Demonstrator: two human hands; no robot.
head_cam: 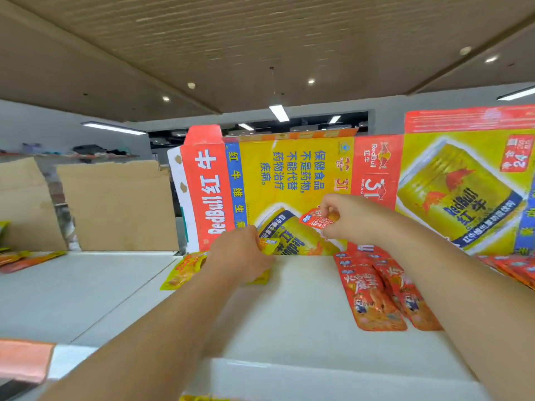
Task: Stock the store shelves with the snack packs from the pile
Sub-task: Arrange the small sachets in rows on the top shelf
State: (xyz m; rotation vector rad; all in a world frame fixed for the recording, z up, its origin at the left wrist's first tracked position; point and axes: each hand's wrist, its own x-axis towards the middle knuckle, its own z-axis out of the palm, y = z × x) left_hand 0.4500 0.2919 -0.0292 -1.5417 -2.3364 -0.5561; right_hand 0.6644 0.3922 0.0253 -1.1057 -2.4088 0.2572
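1. right hand point(344, 219) up over the back edge of the white shelf top point(289, 319), thumb and fingertips pinching one end of a small flat red-orange foil snack pack point(314, 219). pack hanging clear of the shelf, in front of the yellow and red printed cardboard sheet point(289, 175) standing along the back edge.
2. left hand point(243, 257) low at the back edge, left of centre, fingers curled down onto yellow flat foil snack packs point(185, 270). looks like a grip on one, a yellow corner poking out past the fingers; underside of the grip hidden.
3. row of matching red-orange packs point(373, 293) lying flat and overlapped, right of centre, running from back edge toward front edge, partly under the right forearm.
4. more red packs point(515, 270) at the far right edge, orange and yellow packs point(26, 259) at the far left edge, plain brown cardboard sheets point(115, 204) upright along the back edge on the left.
5. handling, judged: very light, thin, soft and floppy. glossy film, so probably slippery pack on pack. filling likely squashable, not fragile.
6. hold, judged: pinch the flat sealed end or side seam, not the filled middle. for several at once, thumb on top face, fingers under, squeezed flat.
7. placing, judged: lay down flat against the neighbour rather than drop. watch for sliding and for nudging the overlapped row out of line.
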